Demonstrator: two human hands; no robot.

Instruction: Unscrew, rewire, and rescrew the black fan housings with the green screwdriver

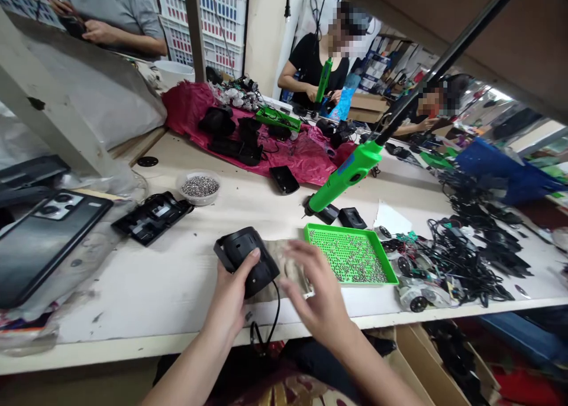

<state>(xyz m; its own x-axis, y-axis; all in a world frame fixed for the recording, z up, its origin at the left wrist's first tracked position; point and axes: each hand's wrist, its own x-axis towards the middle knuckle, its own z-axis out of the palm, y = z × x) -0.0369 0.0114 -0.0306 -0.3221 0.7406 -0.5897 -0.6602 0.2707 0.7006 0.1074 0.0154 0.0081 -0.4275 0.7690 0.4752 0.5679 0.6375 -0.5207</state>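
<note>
My left hand [235, 284] is wrapped around a black plastic housing [248, 258] with a cable [277, 311] that hangs down over the table's front edge. Just to its right, my right hand [313, 282] is raised with its fingers apart, slightly blurred, and nothing shows in it. A beige cloth or pad [277, 276] lies beneath, between the hands. Beyond my right hand sits a green tray [386, 258] of small screws. Above that tray a green electric screwdriver [346, 178] hangs tilted, its tip pointing down and left.
A round bowl of screws [199, 188] and an open black casing [151, 218] stand at left, near a smartphone [53, 240]. Cables and parts [452, 264] are heaped at right. Black parts lie on pink plastic [186, 107] behind. Co-workers [317, 68] sit across the table.
</note>
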